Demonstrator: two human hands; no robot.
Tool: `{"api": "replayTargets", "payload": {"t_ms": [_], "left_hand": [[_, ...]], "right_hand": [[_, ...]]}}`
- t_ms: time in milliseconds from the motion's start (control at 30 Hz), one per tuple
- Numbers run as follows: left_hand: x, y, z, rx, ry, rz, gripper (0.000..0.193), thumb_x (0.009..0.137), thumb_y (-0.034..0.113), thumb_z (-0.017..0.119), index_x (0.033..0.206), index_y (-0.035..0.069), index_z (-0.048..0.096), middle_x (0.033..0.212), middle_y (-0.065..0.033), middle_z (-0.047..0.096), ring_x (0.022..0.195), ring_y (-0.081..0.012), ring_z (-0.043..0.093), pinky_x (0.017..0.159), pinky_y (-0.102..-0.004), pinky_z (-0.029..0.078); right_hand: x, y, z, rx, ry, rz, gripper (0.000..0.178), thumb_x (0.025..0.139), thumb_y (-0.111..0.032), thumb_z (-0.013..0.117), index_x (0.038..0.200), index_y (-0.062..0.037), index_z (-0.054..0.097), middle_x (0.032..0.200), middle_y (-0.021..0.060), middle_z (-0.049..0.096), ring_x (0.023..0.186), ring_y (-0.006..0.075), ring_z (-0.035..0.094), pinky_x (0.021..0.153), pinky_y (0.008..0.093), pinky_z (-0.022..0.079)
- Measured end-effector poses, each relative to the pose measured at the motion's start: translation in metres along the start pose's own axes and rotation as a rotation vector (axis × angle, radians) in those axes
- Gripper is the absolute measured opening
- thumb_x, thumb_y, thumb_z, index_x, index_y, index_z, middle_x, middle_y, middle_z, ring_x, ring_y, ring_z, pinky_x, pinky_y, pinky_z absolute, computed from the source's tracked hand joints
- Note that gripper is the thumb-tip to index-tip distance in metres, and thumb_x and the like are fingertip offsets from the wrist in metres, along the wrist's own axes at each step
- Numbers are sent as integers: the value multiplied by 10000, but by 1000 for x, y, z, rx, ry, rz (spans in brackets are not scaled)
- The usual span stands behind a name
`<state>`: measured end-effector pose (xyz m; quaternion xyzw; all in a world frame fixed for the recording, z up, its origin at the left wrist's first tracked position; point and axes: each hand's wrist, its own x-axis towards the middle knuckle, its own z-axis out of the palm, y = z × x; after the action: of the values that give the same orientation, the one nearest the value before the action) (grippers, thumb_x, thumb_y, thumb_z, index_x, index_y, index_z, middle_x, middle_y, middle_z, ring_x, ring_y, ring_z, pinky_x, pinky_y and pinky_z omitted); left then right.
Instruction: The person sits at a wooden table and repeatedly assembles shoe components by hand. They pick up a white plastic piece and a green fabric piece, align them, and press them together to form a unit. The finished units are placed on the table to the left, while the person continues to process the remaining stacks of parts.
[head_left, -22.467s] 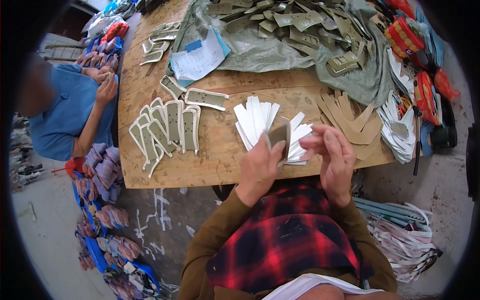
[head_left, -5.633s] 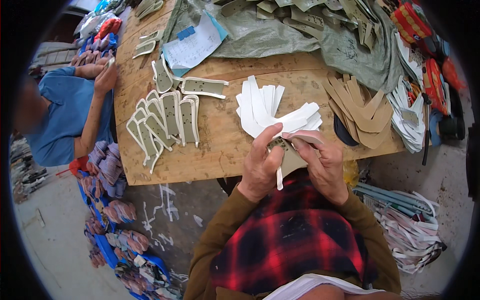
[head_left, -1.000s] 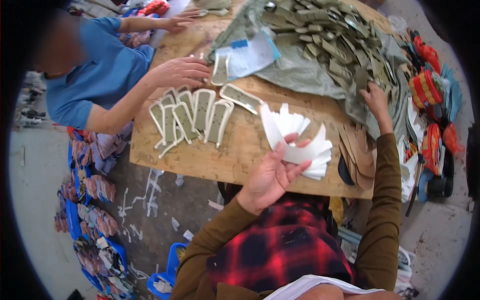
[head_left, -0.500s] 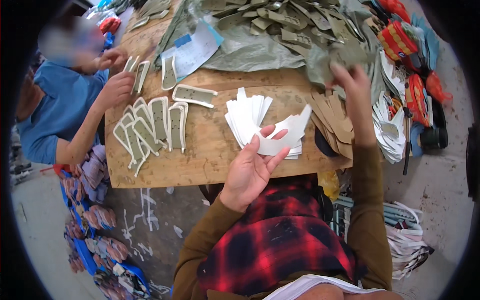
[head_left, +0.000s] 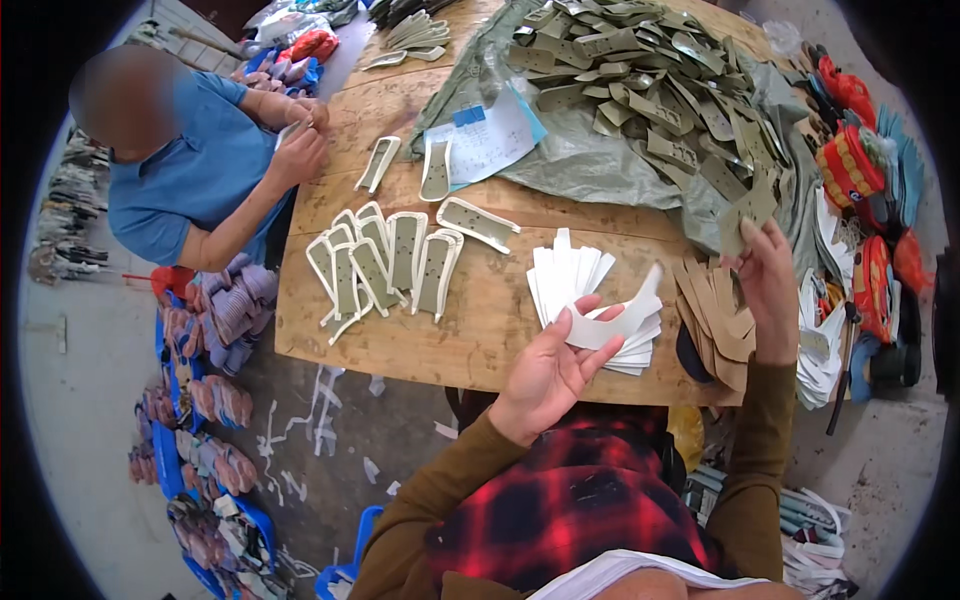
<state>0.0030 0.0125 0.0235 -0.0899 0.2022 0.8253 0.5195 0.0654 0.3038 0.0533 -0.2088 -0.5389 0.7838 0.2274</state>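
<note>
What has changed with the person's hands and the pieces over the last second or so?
The right hand, which was out on the olive-green pile, has drawn back toward the body and now holds one olive-green piece. The left hand still grips the white strip over the white stack. The finished row lies as before. The co-worker's hands have left it.

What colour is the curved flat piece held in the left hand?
White, seen best in the head view: the curved flat piece in the left hand.

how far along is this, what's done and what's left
Done: a fan of finished white-edged pieces lies on the table. In hand: left hand holds a white strip; right hand holds an olive piece. Left: a large olive pile.
</note>
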Motion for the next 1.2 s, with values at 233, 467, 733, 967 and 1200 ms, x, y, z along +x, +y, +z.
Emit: {"api": "replayTargets", "payload": {"t_ms": [233, 467, 733, 967, 1200], "left_hand": [[3, -4, 1, -25, 11, -16, 450, 1075, 310, 294, 1411, 15, 338, 1457, -217, 397, 1313, -309, 460, 1142, -407, 396], [-2, -6, 5, 13, 27, -22, 479, 1072, 348, 304, 1449, 55, 345, 1393, -142, 479, 1263, -257, 506, 1114, -399, 412], [-3, -10, -4, 57, 10, -27, 454, 1074, 345, 317, 1419, 66, 416, 1351, -93, 524, 1214, -193, 531, 1046, -371, 455], [-2, -13, -3, 63, 27, -21, 434, 1074, 317, 333, 1402, 53, 440, 1354, -111, 527, 1208, -197, 538, 1060, -380, 438], [-2, -11, -1, 82, 27, -25, 432, 1073, 313, 339, 1397, 46, 443, 1355, -116, 522, 1224, -202, 529, 1065, -381, 435]], "right_hand": [[-79, 11, 41, -313, -63, -162, 250, 892, 13, 627, 1134, 6, 563, 1018, 84, 659, 927, 137, 635, 811, 279, 507], [-92, 40, 66, -623, -260, -383, 281, 858, -15, 691, 1125, 7, 607, 1002, 112, 691, 887, 210, 685, 763, 320, 525], [-95, 42, 80, -786, -394, -441, 310, 821, -28, 718, 1122, -32, 644, 983, 122, 705, 855, 284, 695, 719, 345, 528], [-96, 50, 78, -791, -385, -479, 357, 815, -21, 720, 1160, -31, 624, 1015, 122, 701, 856, 285, 693, 723, 349, 531], [-95, 48, 78, -796, -394, -497, 356, 812, -14, 712, 1154, -22, 611, 1043, 105, 702, 871, 280, 684, 744, 348, 533]]}}
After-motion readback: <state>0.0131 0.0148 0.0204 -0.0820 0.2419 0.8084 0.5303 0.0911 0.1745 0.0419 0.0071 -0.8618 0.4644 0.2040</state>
